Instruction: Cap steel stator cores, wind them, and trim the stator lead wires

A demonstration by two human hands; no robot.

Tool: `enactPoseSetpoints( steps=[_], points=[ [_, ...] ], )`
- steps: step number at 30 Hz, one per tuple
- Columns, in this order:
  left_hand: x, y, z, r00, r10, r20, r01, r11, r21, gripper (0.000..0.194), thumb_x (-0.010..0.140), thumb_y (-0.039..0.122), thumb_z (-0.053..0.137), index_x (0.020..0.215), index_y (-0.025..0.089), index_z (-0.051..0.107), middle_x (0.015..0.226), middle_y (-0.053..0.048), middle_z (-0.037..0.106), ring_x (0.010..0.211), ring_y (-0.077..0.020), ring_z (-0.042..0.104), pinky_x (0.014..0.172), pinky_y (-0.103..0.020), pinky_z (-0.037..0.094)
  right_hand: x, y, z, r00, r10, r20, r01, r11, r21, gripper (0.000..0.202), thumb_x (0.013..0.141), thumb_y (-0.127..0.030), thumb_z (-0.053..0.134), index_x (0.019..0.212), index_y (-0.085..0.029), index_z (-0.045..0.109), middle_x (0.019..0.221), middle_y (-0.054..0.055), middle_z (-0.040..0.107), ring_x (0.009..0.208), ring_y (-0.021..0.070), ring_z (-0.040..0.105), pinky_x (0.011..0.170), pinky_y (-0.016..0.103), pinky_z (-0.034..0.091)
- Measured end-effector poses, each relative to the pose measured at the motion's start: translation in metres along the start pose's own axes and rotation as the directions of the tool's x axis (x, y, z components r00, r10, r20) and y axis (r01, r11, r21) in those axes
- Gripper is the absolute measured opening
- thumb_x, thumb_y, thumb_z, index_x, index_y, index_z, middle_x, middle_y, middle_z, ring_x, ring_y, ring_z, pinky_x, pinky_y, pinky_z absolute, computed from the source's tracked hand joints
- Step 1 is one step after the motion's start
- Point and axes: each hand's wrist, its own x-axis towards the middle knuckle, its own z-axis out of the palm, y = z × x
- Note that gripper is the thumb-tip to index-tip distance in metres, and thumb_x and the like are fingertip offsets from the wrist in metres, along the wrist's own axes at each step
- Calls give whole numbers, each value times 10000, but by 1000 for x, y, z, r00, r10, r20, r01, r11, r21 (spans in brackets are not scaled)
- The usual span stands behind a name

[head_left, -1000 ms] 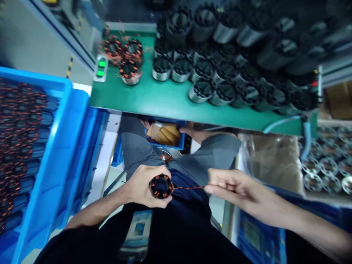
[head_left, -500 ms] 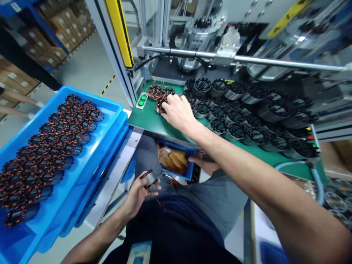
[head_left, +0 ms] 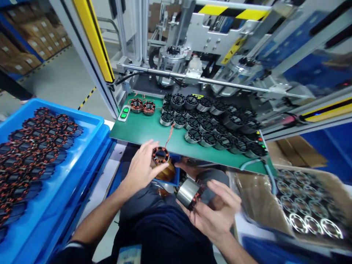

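Note:
Fingers and thumb of my left hand [head_left: 143, 165] close round a copper-wound motor stator [head_left: 161, 155], held by the front edge of the green bench [head_left: 137, 128]. Twisted copper wire rises from this stator. Lower and to the right, over my lap, my right hand [head_left: 213, 209] grips another wound stator [head_left: 188, 192], tilted on its side with its steel wall showing. Two wound stators [head_left: 143, 106] with loose wire ends stand at the bench's left end. Several black-ended stators without visible copper [head_left: 207, 126] stand in rows to their right.
Left of me is a blue tray [head_left: 95, 123] filled with wound stators, on stacked trays. A metal rail [head_left: 176, 75] and winding machine [head_left: 172, 60] stand behind the bench. On the right, a cardboard box [head_left: 247, 187] holds steel rings [head_left: 304, 200]. A small blue bin [head_left: 176, 174] sits below the bench.
My right hand has drawn back from the bench to my lap with a wound stator from the left group. My left hand has risen towards the bench edge with its stator. The view has shifted right.

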Motion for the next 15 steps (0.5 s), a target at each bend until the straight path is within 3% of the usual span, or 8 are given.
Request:
enactPoseSetpoints(
  steps=[3,7,10,12,13,15],
  points=[
    [57,5,26,993,118,-4,-115,978,171,622,1027,516,928,1488,188,668,1512,-200,708,1436,-412,663,1264,-627,579,-41,-3,2,994,105,19,-104,994,-30,192,930,-236,972,997,-265,794,1636,161,611,1468,426,671,1081,648,689],
    [99,7,55,993,113,-11,-106,957,269,646,1036,546,907,1492,133,710,1401,-205,686,1326,-416,636,1193,-615,592,-73,-4,3,969,212,124,-219,975,45,154,1012,-245,895,1109,-244,776,1662,206,640,1463,413,719,1236,794,630],
    [89,11,53,993,108,-55,-88,954,286,820,1006,571,937,1640,154,626,1455,-219,659,1381,-445,615,1227,-685,560,-77,0,-8,943,294,157,-306,950,62,117,1060,-293,849,1124,-243,765,1618,212,677,1423,402,759,1235,790,639],
    [65,19,42,987,154,-43,-141,966,217,974,933,589,1004,1713,211,561,1539,-218,633,1465,-467,602,1273,-733,536,-67,6,-23,918,344,196,-363,929,67,102,1084,-308,829,1140,-243,771,1629,217,661,1366,371,790,1150,681,714],
    [50,25,36,983,183,24,-185,974,128,1029,888,593,1040,1723,247,548,1573,-207,632,1496,-466,612,1286,-731,544,-59,9,-31,906,355,230,-380,922,77,108,1092,-307,826,1163,-243,776,1641,220,649,1325,343,805,1096,606,741],
    [18,38,29,929,216,302,-170,970,-173,1116,833,561,1089,1751,327,498,1606,-173,670,1457,-417,713,1238,-652,639,-38,17,-47,885,333,326,-383,918,102,149,1104,-316,827,1225,-242,784,1662,226,632,1293,304,812,1031,496,752]
  ],
)
